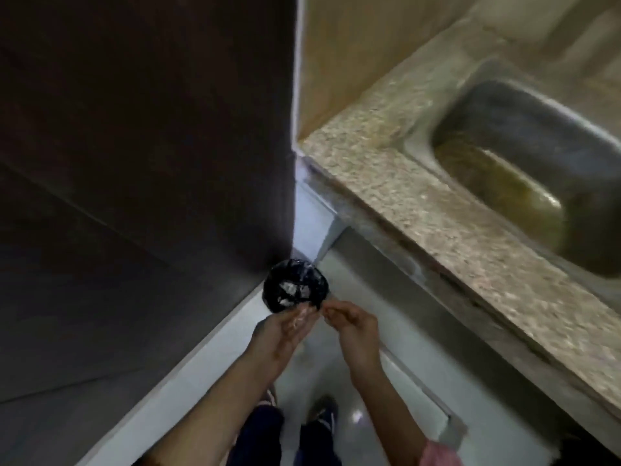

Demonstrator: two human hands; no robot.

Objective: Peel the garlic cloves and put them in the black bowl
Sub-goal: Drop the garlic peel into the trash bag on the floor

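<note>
Left hand [285, 331] palm-up, cupping pale garlic skins [297, 320] | right hand [349, 322] pinching; contents unclear | bin [295, 285] mouth up

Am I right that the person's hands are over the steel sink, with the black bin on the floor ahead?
Not quite. The head view shows both hands, left and right, above the floor beside the black bin; the sink sits apart, at right.
</note>
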